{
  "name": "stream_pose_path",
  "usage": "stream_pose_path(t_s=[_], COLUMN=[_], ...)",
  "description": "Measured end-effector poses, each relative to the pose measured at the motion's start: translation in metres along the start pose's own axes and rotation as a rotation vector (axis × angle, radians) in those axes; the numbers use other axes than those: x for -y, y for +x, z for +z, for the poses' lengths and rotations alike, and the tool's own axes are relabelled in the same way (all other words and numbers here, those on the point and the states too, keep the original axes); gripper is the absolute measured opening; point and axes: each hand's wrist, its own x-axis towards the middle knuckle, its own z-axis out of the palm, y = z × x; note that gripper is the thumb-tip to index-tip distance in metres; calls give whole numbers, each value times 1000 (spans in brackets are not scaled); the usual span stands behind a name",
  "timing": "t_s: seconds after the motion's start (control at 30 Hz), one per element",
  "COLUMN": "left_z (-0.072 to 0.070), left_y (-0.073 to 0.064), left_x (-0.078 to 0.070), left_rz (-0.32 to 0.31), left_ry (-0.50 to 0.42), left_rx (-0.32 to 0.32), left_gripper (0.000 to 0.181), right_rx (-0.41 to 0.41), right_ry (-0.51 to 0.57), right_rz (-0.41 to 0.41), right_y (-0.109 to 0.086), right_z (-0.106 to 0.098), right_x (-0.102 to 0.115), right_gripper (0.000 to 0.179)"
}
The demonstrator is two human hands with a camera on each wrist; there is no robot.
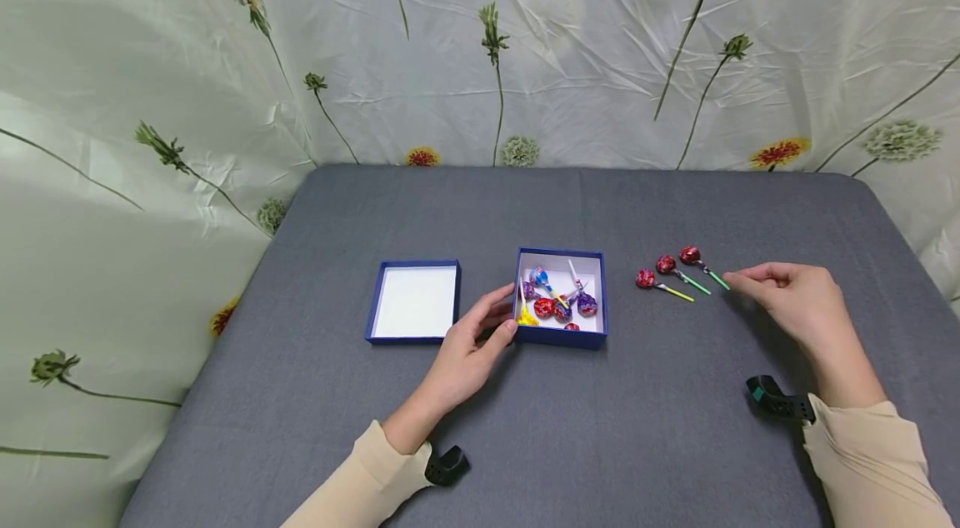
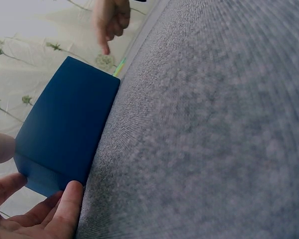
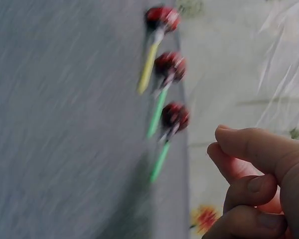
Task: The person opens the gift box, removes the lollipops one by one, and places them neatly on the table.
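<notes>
In the head view a blue box with a white inside holds several wrapped lollipops, red, purple, blue and yellow. My left hand grips its near left corner, the thumb by the front edge and the fingers along the left side. To the box's right lie three red lollipops in a slanting row: one with a yellow stick, two with green sticks. Close to the farthest one's stick end is my right hand, thumb and forefinger nearly together. The right wrist view shows nothing between these fingertips.
A shallow blue lid, white inside, lies left of the box. Everything rests on a grey cloth-covered table. Behind it hangs a pale curtain with printed flowers. Black bands sit at both wrists.
</notes>
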Motion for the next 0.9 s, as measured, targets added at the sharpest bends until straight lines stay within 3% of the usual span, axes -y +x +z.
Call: stream_pose_path(t_s=[0.3, 0.63, 0.9], left_z=[0, -1, -1], left_y=[0, 0, 0], left_x=[-1, -1, -2], left_rz=[-10, -4, -7], left_ry=[5, 2, 0], left_rx=[0, -1, 1], left_gripper=[46, 46, 46], right_rx=[-3, 84, 208], right_ry=[13, -9, -113], right_rz=[-153, -338, -355], right_y=[-15, -36, -39], right_z=[1, 32, 55], right_x=[59, 125, 155], right_gripper=[40, 20, 15])
